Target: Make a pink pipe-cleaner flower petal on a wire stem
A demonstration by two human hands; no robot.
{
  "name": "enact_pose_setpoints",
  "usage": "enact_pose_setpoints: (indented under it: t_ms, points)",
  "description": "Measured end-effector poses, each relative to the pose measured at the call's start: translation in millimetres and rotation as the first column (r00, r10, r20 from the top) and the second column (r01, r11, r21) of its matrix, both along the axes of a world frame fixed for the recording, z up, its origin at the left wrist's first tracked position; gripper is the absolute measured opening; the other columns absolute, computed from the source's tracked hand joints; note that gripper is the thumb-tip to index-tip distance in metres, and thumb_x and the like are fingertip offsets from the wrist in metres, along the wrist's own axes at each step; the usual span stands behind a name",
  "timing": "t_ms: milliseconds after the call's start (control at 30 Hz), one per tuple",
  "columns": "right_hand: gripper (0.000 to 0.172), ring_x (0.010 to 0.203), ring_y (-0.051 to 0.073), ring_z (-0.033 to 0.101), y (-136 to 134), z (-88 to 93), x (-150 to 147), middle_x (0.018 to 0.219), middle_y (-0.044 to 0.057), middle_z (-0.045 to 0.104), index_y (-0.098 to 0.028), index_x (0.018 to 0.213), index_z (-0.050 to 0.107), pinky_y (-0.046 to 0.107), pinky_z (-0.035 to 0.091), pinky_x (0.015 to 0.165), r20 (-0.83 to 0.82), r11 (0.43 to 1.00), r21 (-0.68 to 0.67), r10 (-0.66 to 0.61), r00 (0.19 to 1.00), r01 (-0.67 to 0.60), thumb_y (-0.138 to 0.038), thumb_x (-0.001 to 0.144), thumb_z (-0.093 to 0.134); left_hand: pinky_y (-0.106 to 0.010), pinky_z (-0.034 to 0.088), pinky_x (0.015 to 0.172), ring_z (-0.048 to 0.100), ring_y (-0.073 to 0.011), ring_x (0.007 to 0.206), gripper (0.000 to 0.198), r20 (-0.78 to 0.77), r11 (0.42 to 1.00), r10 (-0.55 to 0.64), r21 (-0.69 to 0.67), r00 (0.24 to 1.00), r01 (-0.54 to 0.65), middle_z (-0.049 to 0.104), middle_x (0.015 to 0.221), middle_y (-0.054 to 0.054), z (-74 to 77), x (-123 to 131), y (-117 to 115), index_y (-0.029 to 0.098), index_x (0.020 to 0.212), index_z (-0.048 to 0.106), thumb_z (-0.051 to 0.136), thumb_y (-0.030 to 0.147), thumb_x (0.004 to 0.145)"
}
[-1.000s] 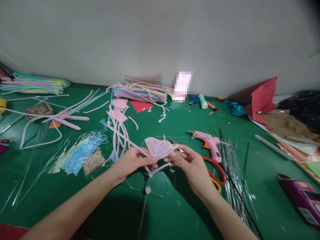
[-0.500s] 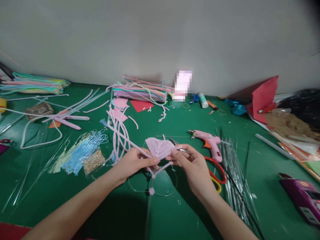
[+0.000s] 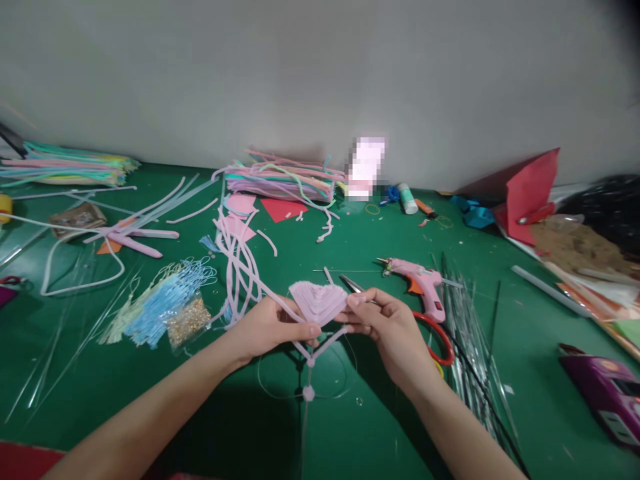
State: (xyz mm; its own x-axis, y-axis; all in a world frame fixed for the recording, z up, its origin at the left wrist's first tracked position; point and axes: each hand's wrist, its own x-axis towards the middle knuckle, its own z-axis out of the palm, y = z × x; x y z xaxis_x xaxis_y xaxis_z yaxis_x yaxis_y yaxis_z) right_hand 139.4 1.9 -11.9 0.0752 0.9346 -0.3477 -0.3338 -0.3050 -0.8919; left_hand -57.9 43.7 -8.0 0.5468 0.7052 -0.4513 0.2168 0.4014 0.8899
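A pale lilac fan-shaped piece of packed pipe cleaners (image 3: 318, 304) is between my hands above the green table. My left hand (image 3: 273, 323) is closed on its lower left side, thumb across the bottom point. A long lilac pipe cleaner (image 3: 245, 263) runs from there to a loose tangle on the left. With thumb and fingers, my right hand (image 3: 385, 320) pinches the right edge. Below hangs a V of lilac stem (image 3: 311, 360) with a small lilac bead-like knob (image 3: 309, 393) and clear thread loops. Scissors with red and yellow handles (image 3: 440, 340) lie partly hidden behind my right hand.
A pink glue gun (image 3: 420, 283) lies right of my hands, beside thin dark strips (image 3: 473, 353). To the left are blue tassels (image 3: 163, 310) and a bag of gold beads (image 3: 189, 325). Pipe cleaner bundles (image 3: 283, 185) and a blurred bright screen (image 3: 366, 167) stand along the wall.
My right fingers have shifted slightly on the right edge, and the lilac piece has tilted and turned a little. The hanging V and knob sit slightly lower in view.
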Motion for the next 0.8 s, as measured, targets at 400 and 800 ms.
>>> enact_pose_setpoints:
  t_ms: [400, 800]
  points:
    - [0.035, 0.066, 0.014, 0.068, 0.4, -0.5, -1.7, 0.071, 0.001, 0.073, -0.019, 0.092, 0.065, 0.026, 0.054, 0.066, -0.024, 0.999, 0.031, 0.036, 0.999, -0.035, -0.033, 0.065, 0.082, -0.025, 0.052, 0.067, 0.066, -0.0155, 0.067, 0.018, 0.057, 0.997, 0.063, -0.051, 0.996, -0.060, 0.073, 0.071, -0.006, 2.2, 2.0, 0.8, 0.013, 0.078, 0.073, 0.078, 0.028, 0.068]
    - [0.053, 0.065, 0.012, 0.067, -1.1, -6.1, -4.5, 0.072, 0.000, 0.072, -0.016, 0.107, 0.056, 0.023, 0.053, 0.066, -0.166, 0.993, -0.050, 0.097, 0.981, -0.107, -0.027, 0.063, 0.084, -0.027, 0.054, 0.067, 0.068, -0.0176, 0.073, 0.023, 0.133, 0.997, 0.067, -0.041, 0.989, -0.063, 0.073, 0.082, -0.007, -0.5, 1.6, -0.3, 0.013, 0.086, 0.071, 0.077, 0.028, 0.069]
